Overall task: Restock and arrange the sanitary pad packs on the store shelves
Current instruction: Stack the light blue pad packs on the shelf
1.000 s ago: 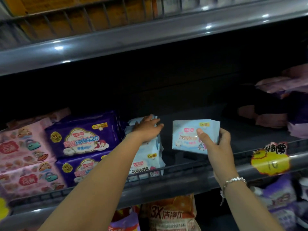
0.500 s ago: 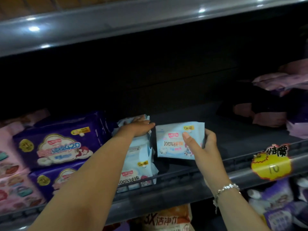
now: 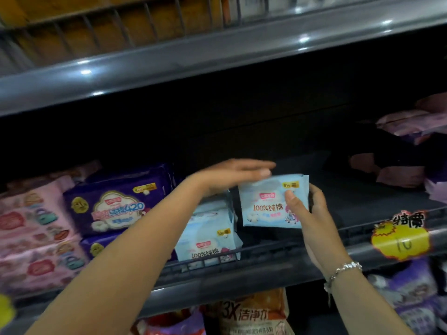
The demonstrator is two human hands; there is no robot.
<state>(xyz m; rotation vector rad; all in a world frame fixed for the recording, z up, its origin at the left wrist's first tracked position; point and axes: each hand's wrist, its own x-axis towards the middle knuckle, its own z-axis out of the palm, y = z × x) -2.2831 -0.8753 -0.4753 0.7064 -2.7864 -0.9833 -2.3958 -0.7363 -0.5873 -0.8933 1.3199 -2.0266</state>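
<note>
My right hand [image 3: 312, 221] holds a blue pack [image 3: 268, 204] upright over the shelf [image 3: 362, 204], thumb on its front and fingers behind. My left hand [image 3: 232, 176] is flat and open, its fingertips on the top edge of this pack, above the blue stack [image 3: 208, 228] just beside it. I think the pack can fall forward over the low wire rail [image 3: 278, 247] if I let go too early, because it is thin. The left stack can also lean.
</note>
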